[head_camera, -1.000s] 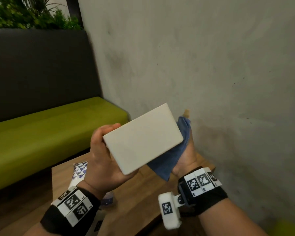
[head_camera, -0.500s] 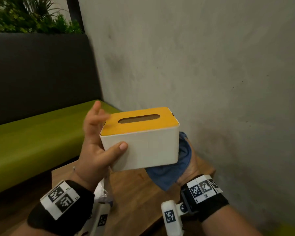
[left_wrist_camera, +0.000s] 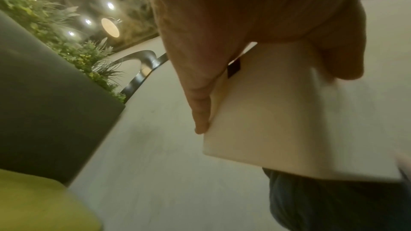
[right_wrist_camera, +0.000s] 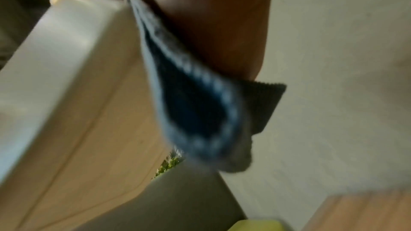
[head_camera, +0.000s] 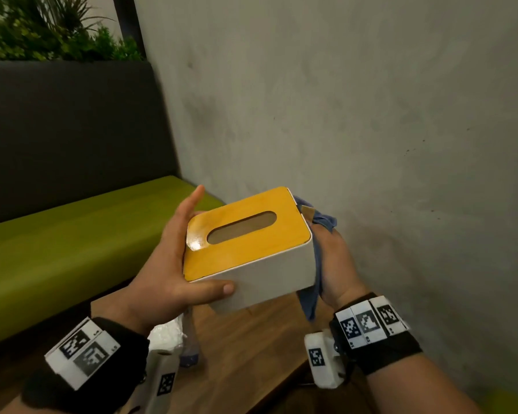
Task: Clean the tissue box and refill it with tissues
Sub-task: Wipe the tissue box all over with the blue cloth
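Observation:
A white tissue box [head_camera: 251, 255] with a yellow wooden lid and an oval slot is held lid-up above the wooden table [head_camera: 245, 348]. My left hand [head_camera: 168, 270] grips its left end, thumb on the near side and fingers along the far side. My right hand [head_camera: 338, 264] holds a blue cloth [head_camera: 323, 221] against the box's right end; its fingers are hidden behind the box. The left wrist view shows the left hand [left_wrist_camera: 222, 24] on the box's white wall [left_wrist_camera: 289, 120]. In the right wrist view the cloth [right_wrist_camera: 195, 111] hangs between palm [right_wrist_camera: 211, 24] and box [right_wrist_camera: 55, 76].
A white plastic tissue pack [head_camera: 168, 333] lies on the table under my left wrist. A grey wall [head_camera: 371, 115] stands close on the right. A green bench [head_camera: 72, 234] with a dark backrest and plants runs behind the table at the left.
The box has turned from its white underside facing me to lid up. My left hand has shifted its grip to the left end, and the cloth now sits at the right end.

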Tool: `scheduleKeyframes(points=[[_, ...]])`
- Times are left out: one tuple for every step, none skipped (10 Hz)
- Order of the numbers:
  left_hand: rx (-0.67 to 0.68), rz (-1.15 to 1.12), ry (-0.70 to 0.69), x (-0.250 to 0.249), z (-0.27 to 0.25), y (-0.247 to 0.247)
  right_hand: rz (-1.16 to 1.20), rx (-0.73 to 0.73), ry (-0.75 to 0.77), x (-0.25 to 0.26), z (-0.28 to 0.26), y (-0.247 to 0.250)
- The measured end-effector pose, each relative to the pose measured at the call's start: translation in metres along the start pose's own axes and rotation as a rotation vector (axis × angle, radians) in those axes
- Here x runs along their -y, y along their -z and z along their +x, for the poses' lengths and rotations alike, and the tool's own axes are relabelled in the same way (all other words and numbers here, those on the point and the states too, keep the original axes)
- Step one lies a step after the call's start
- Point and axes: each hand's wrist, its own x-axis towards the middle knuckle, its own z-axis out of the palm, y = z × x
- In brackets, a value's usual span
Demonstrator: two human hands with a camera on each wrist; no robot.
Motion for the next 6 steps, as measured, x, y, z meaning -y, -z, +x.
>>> scheduleKeyframes(points=[[-0.051,0.248,-0.039,0.008,-0.001,-0.003,-0.113,-0.012,0.028,-0.007,0.0,0.005],[-0.103,0.29,-0.051,0.015,-0.003,-0.008,-0.148,-0.036,0.07,-0.023,-0.003,0.007],[-0.162,0.383,-0.087,0.024,-0.006,-0.01,0.118,0.027,-0.003,-0.033,-0.007,0.003],[-0.207,0.482,-0.098,0.035,-0.007,-0.01,0.301,0.043,-0.147,-0.039,-0.01,-0.002],[-0.218,0.651,-0.13,0.044,-0.008,-0.013,0.351,0.025,-0.299,-0.046,-0.013,-0.01],[-0.229,0.814,-0.218,0.044,-0.012,-0.025,0.337,-0.025,-0.299,-0.056,-0.014,-0.011]])
